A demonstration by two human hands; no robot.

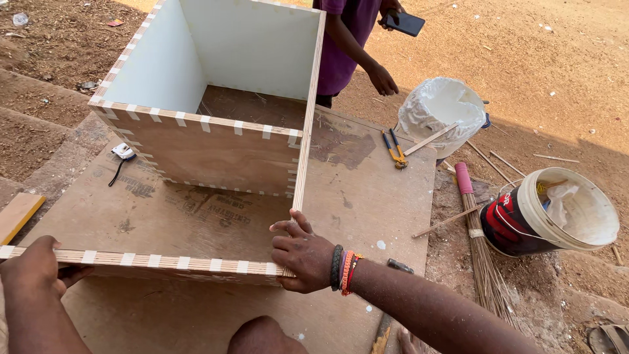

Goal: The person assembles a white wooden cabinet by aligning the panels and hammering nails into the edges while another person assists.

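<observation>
Assembly is at the squaring step: left hand (33, 269) and right hand (303, 252), grips clamped, hold the open plywood box's (216, 147) near edge on the plywood table (367, 196); next comes fastening, likely.

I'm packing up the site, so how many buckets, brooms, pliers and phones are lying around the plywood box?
Buckets: 2, a white one and a red-and-white one
Brooms: 1
Pliers: 1
Phones: 1, held by another person
Total: 5
</observation>
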